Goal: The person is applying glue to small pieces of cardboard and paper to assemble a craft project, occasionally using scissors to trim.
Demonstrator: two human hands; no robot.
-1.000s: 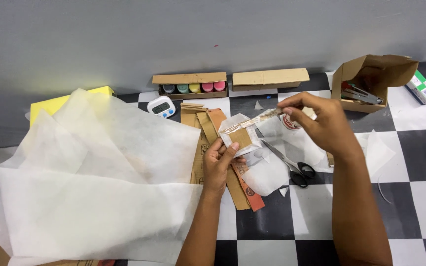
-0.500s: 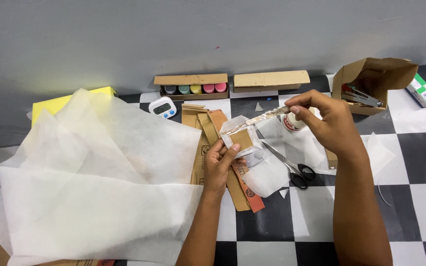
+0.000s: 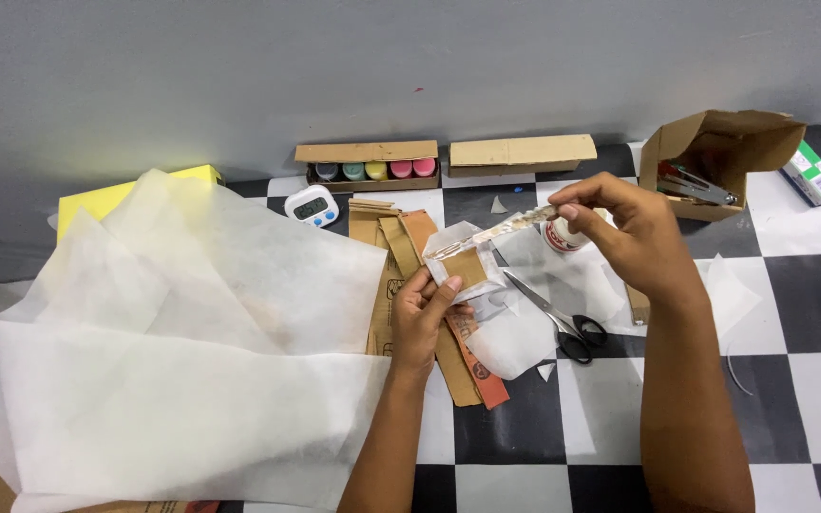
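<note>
Checkered black-and-white surface [image 3: 525, 437], grey wall behind; whether floor or table cannot be told. Large white sheets of thin fabric-like paper [image 3: 173, 361], crumpled and overlapping, cover the left half, running off the left and bottom edges; they hide most of a yellow box [image 3: 125, 195], only its top corner showing. Open brown carton [image 3: 719, 157] at upper right, tipped on its side, a metal tool with a red part half visible inside, kind unclear. Two long flat cardboard boxes against the wall: one [image 3: 368, 161] open in front, showing a row of coloured round caps, the other [image 3: 523, 152] closed. Stack of brown cardboard strips [image 3: 401, 242] at centre, its lower part under the left forearm. Left hand [image 3: 425, 313], fingers closed, thumb pressing a small white paper-wrapped cardboard piece [image 3: 463, 266] held just above the strips. Right hand [image 3: 629, 237], fingertips pinched on a narrow strip [image 3: 510, 226] that runs from it to the top edge of the wrapped piece; material of the strip hard to make out. Black-handled scissors [image 3: 563, 323] lying on white scraps between the forearms. White digital timer [image 3: 314, 204]. Small white pot [image 3: 560, 237], mostly behind the right hand. Green-and-white packet [image 3: 812, 173], cut by the right edge.
</note>
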